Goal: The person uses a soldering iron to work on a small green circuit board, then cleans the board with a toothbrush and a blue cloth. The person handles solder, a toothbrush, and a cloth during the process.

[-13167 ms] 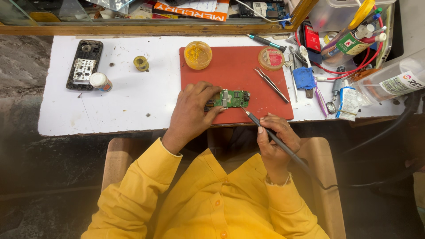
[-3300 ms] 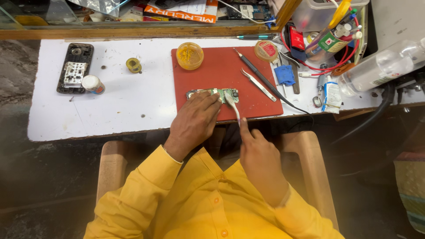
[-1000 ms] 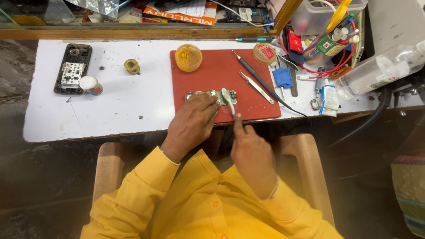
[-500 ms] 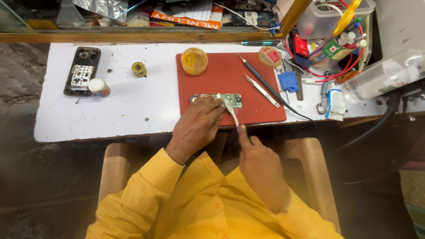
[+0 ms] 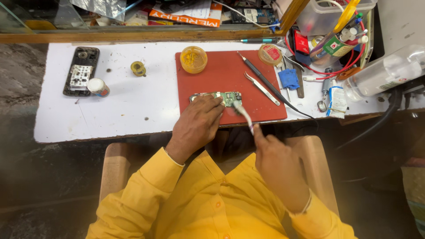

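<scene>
A small green circuit board point(image 5: 220, 97) lies near the front edge of a red mat point(image 5: 228, 77). My left hand point(image 5: 197, 125) rests on the board's near side and pins it down with the fingertips. My right hand point(image 5: 276, 166) grips a thin white brush-like tool point(image 5: 243, 116), whose tip touches the board's right end. A dark soldering iron point(image 5: 261, 79) and metal tweezers point(image 5: 261, 88) lie loose on the mat's right half.
A yellow paste tin point(image 5: 193, 59) stands at the mat's back left. An opened phone point(image 5: 81, 71), a small white cap point(image 5: 98, 87) and a solder spool point(image 5: 138, 68) lie on the white table's left. Wires, tubes, a clear bottle point(image 5: 383, 73) crowd the right.
The soldering iron I held earlier now lies on the mat, and my right hand has the white tool instead. Over the last second the hands barely shifted on the board.
</scene>
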